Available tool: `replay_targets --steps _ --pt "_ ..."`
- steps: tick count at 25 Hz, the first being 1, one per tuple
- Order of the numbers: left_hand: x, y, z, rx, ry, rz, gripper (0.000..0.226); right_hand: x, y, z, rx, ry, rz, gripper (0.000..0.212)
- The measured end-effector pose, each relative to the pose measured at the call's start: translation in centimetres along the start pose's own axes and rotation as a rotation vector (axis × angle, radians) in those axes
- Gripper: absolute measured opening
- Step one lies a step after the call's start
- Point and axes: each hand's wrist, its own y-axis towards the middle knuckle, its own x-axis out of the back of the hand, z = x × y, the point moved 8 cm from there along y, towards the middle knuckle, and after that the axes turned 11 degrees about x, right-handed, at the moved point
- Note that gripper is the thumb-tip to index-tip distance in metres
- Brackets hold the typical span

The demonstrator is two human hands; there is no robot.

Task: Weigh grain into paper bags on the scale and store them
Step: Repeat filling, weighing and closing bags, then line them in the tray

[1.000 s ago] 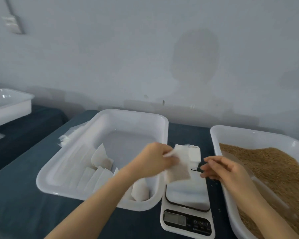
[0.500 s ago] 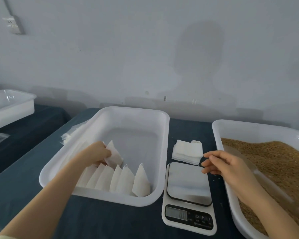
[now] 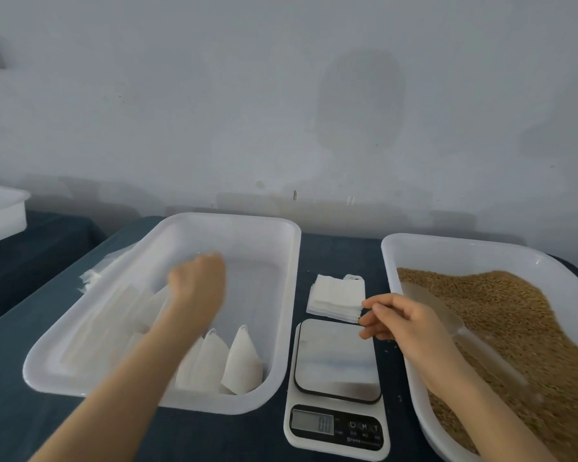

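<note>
Since half a second ago the left hand (image 3: 194,281) has lifted off the row of filled bags (image 3: 241,365) toward the middle of the storage tray (image 3: 294,295). It is motion-blurred, so I cannot tell how its fingers lie. The right hand (image 3: 404,318) has edged up to the near corner of the stack of empty bags (image 3: 336,296), with its fingers loosely curled and holding nothing that shows.

A pinch at that corner could probably lift several thin sheets at once or drag the stack onto the scale (image 3: 336,358). The left forearm could topple the leaning bags.

The bags look soft, white and fibrous, and the filled ones are wedge-shaped. Both trays are glossy white plastic with rounded corners. The scale's plate is bare, smooth and reflective. Tan grain (image 3: 514,321) lies heaped loose around a clear scoop (image 3: 447,318).
</note>
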Motion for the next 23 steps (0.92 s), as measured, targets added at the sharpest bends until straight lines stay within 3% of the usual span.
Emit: replay_targets --steps 3,5,7,10,13,17,19,23 --pt "2.9 -2.3 -11.4 -0.337 -0.207 -0.003 0.017 0.3 0.1 -0.3 -0.019 0.052 -0.064 0.019" --pt "2.5 -3.5 -18.1 -0.572 -0.151 0.043 0.021 0.6 0.0 -0.3 -0.014 0.077 -0.105 0.019" --pt "0.2 -3.8 -21.9 -0.695 -0.034 0.146 0.027 0.7 -0.1 -0.3 -0.003 0.093 -0.125 0.020" --pt "-3.6 -2.7 -23.3 -0.666 0.084 0.299 0.041 0.7 -0.1 -0.5 0.016 0.114 -0.147 0.021" --pt "-5.0 -1.9 -23.2 -0.604 0.115 0.370 0.034 0.5 -0.1 -0.4 0.039 0.075 -0.141 0.022" --pt "-4.0 -2.7 -23.9 -0.692 0.097 0.203 0.017 0.0 -0.4 -0.1 0.077 0.003 -0.116 0.023" --pt "-2.8 -3.1 -23.5 -0.674 -0.020 0.144 0.013 0.2 -0.4 -0.1 0.086 -0.020 -0.107 0.023" --pt "0.3 -3.2 -20.5 -0.618 -0.384 0.199 0.034 0.1 -0.5 -0.1 0.095 -0.075 -0.094 0.022"
